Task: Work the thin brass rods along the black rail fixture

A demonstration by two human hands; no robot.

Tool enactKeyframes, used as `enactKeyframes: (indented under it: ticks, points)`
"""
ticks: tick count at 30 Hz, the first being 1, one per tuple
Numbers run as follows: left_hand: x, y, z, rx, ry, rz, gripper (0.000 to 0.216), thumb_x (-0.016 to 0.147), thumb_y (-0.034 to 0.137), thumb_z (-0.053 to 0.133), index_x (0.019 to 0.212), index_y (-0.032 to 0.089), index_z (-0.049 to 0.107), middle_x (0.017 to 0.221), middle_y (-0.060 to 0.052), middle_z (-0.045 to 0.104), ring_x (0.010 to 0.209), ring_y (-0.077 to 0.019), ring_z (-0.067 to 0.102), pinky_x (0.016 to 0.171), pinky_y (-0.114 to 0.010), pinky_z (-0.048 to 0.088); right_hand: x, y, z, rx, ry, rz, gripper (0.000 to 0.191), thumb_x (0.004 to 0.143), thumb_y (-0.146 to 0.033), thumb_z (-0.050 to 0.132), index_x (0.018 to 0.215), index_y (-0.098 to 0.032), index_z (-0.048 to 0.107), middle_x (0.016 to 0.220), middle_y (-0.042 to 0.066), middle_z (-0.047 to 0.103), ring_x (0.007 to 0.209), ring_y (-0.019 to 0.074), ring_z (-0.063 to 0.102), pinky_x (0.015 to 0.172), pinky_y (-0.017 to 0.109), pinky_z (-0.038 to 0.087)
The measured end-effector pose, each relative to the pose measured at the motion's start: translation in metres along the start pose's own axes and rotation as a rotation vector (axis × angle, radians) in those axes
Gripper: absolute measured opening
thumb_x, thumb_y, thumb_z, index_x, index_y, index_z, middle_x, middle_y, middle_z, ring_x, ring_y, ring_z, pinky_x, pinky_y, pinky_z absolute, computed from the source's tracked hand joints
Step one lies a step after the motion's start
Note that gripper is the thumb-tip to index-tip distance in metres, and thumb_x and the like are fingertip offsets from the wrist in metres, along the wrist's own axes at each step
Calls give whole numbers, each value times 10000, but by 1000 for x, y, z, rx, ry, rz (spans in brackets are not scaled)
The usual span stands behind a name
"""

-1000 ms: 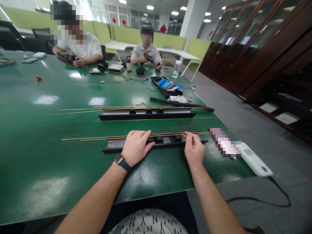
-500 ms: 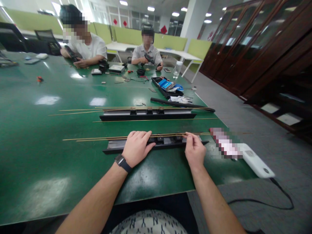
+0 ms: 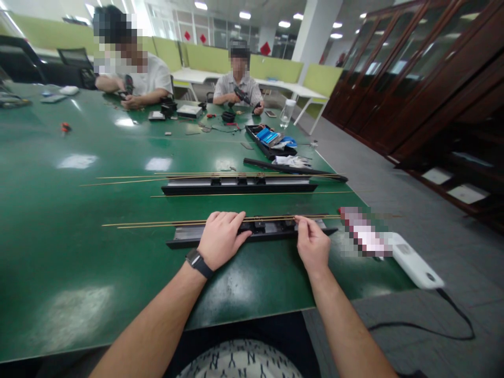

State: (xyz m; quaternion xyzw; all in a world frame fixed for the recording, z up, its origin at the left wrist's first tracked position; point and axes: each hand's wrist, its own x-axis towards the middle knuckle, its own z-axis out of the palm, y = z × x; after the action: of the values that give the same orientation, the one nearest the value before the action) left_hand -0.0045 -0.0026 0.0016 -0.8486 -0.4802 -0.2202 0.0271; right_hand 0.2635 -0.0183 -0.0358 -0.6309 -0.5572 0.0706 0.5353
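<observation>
A long black-and-silver metal channel lies across the table in front of me, with small black blocks inside it. Several thin golden rods run along its far side and stick out past its left end. My left hand grips the channel left of its middle, fingers over the far edge and rods, thumb on the near side. Near the channel's right end, my right hand pinches one of the golden rods between thumb and fingertips. The fingers hide part of that rod.
A second channel with rods lies farther back. Behind it are a black bar and a black tray of blue items. At right are a blurred pink item and a white corded device. Two people sit across the table, holding dark tools.
My right hand has shifted slightly left, and the pinched rod has slid left with it, its left end reaching farther out. My left hand has stayed in place.
</observation>
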Motion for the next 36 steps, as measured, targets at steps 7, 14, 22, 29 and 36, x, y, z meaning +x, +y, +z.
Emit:
enactKeyframes:
  ticks: [7, 14, 22, 29, 36]
  points:
    - [0, 0, -1, 4, -14, -8, 435, 1006, 478, 596, 1324, 183, 618, 1178, -108, 742, 1085, -284, 672, 954, -459, 445, 2, 2, -1, 11, 61, 56, 377, 1039, -465, 513, 1095, -198, 773, 1014, 82, 818, 978, 237, 785, 944, 358, 585]
    - [1, 2, -2, 0, -20, -18, 430, 995, 469, 619, 1320, 186, 619, 1181, -110, 740, 1104, -286, 672, 957, -461, 445, 0, 1, -1, -37, -5, -7, 385, 1030, -471, 521, 1108, -212, 794, 1062, 79, 817, 999, 244, 780, 931, 354, 589]
    - [1, 2, -2, 1, -23, -25, 427, 1002, 488, 603, 1314, 197, 618, 1190, -96, 740, 1112, -277, 667, 987, -448, 429, 2, 1, -2, 10, 42, 89, 416, 1030, -501, 515, 1122, -188, 774, 1023, 97, 817, 968, 257, 787, 946, 395, 596]
    - [0, 2, -2, -2, -20, -28, 432, 999, 487, 608, 1316, 194, 615, 1192, -97, 742, 1111, -274, 668, 989, -449, 424, 0, 1, -1, 0, 16, 14, 396, 1019, -480, 540, 1121, -194, 794, 1045, 92, 817, 984, 242, 782, 921, 353, 598]
    - [0, 3, -3, -8, -24, -25, 427, 1005, 486, 594, 1322, 200, 607, 1200, -100, 738, 1125, -276, 662, 989, -451, 421, 1, -2, -3, -23, 42, 69, 407, 1038, -483, 502, 1117, -198, 781, 1043, 92, 816, 992, 254, 779, 948, 383, 587]
